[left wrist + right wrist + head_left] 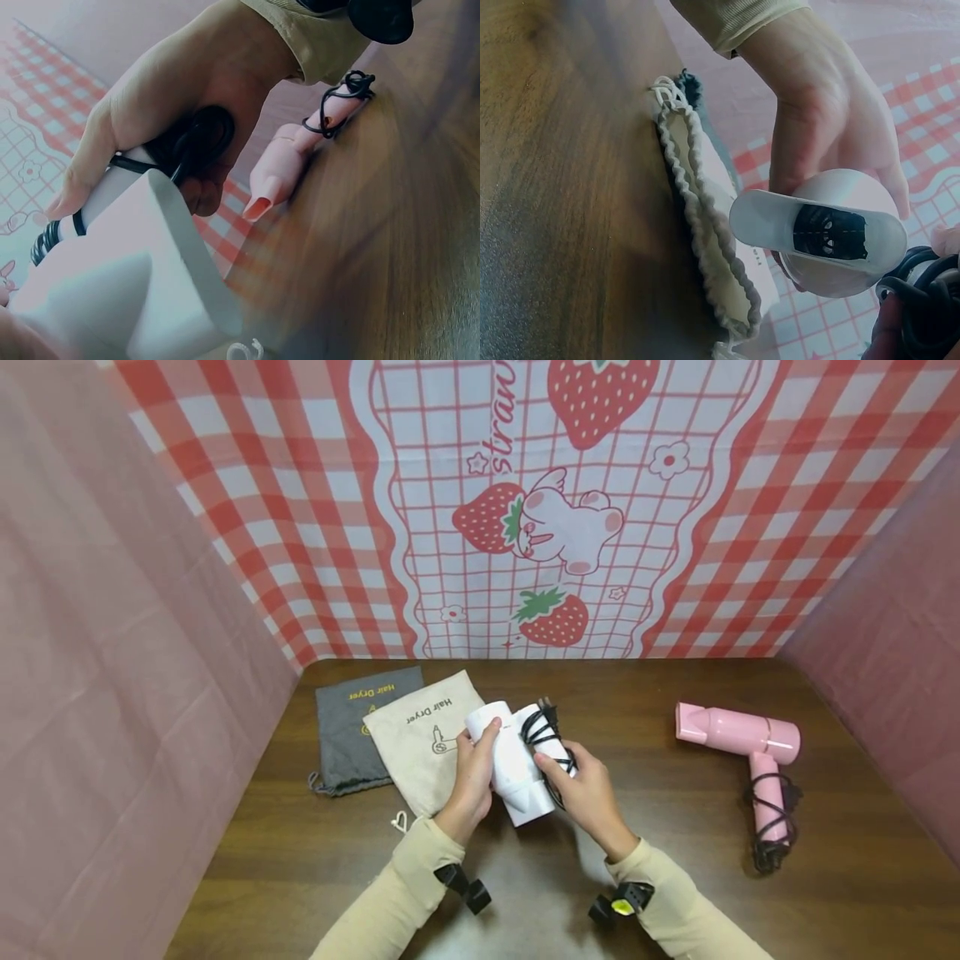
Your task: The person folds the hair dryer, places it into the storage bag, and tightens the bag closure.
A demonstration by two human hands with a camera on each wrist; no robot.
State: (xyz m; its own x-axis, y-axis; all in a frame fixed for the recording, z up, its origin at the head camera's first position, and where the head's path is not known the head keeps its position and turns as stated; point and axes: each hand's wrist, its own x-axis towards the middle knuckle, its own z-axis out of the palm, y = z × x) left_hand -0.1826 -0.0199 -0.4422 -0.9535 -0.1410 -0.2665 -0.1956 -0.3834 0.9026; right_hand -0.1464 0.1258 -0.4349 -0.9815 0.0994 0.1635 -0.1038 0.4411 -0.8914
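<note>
Above the table, a white hair dryer (516, 767) is held between both hands, its handle folded beside the barrel. My left hand (472, 781) grips the barrel, thumb lying along its near side. With thumb and fingers, my right hand (592, 789) holds the handle, round which a black cord (542, 727) is wound; the plug sticks up at the far end. The flat nozzle (765, 221) shows its slot opening in the right wrist view. A cream drawstring pouch (427, 727) printed "Hair Dryer" lies left of my left hand, overlapping a grey pouch (345, 747).
A pink hair dryer (735, 732) rests at the right of the wooden table (637, 693), black cord wrapped round its handle. Behind the table hangs a red checked strawberry cloth (555, 618); plain pink cloth (150, 652) walls in the sides.
</note>
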